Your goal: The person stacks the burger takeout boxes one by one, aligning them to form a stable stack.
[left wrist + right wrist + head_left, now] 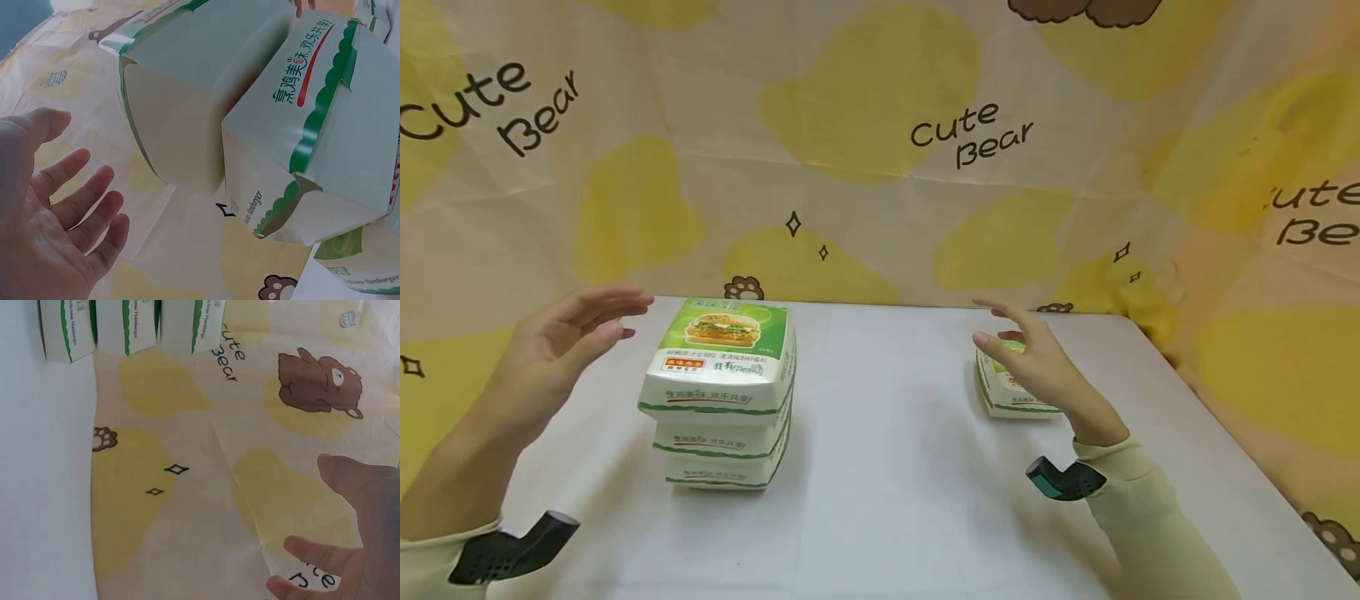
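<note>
A stack of three burger boxes stands left of centre on the table. The top box (722, 367) has a green lid with a burger picture and sits slightly off line over the middle box (715, 440) and bottom box (718, 477). My left hand (565, 354) hovers to the left of the stack, fingers extended and apart from it, palm facing the boxes. On the right, my right hand (1037, 358) is raised with fingers spread, partly covering a single burger box (1000, 387) behind it. Neither hand holds anything. In the left wrist view a green-edged box (300, 119) is close by.
The white table (880, 467) meets a yellow-patterned cloth backdrop (865, 100) with "Cute Bear" lettering at its far side. The cloth also runs down along the table's right edge. A dark wrist camera (512, 550) sits at the left cuff, another (1067, 479) at the right.
</note>
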The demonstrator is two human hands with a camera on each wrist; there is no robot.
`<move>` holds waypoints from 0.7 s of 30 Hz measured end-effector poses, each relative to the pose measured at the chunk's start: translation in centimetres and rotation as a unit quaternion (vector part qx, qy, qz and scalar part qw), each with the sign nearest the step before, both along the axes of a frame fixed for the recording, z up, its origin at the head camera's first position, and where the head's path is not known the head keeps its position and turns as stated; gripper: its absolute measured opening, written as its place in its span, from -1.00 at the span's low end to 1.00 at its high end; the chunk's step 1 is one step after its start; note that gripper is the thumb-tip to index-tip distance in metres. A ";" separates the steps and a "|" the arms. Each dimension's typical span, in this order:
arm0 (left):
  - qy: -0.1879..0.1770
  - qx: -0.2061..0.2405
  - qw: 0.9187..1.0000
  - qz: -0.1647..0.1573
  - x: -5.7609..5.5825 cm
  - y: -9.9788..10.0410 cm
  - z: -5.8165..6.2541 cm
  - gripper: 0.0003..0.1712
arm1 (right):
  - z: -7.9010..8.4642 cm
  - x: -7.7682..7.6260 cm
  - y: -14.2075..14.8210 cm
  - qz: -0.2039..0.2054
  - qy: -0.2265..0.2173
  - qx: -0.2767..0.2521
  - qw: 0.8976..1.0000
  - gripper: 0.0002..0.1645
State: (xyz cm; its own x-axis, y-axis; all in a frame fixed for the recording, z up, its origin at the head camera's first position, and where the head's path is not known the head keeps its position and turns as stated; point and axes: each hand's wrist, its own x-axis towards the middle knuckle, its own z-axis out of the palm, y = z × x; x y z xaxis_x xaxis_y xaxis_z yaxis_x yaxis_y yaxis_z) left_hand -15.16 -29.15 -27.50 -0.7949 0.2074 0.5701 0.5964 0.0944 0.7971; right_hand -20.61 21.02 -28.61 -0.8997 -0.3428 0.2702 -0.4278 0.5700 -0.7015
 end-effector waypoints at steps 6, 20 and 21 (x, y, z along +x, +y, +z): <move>0.002 0.002 1.000 -0.006 0.3 0.3 0.1 -0.54 | -0.1 -0.3 1.4 -0.012 -0.013 0.003 1.000 -0.39; 0.018 -0.024 0.998 -0.047 0.4 0.6 -0.2 -0.43 | 0.6 -1.3 4.8 -0.013 -0.020 0.020 1.000 -0.36; 0.019 -0.026 0.998 -0.047 0.4 0.6 -0.2 -0.42 | 0.6 -1.4 5.1 -0.012 -0.017 0.023 1.000 -0.36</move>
State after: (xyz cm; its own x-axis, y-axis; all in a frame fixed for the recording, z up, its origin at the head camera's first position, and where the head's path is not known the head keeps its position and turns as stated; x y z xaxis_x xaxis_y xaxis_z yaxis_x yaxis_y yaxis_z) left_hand -14.73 -28.57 -27.71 -0.7486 0.3104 0.5858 0.6342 0.0777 0.7692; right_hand -21.99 26.16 -27.97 -0.9164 -0.3314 0.2244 -0.3898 0.6118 -0.6883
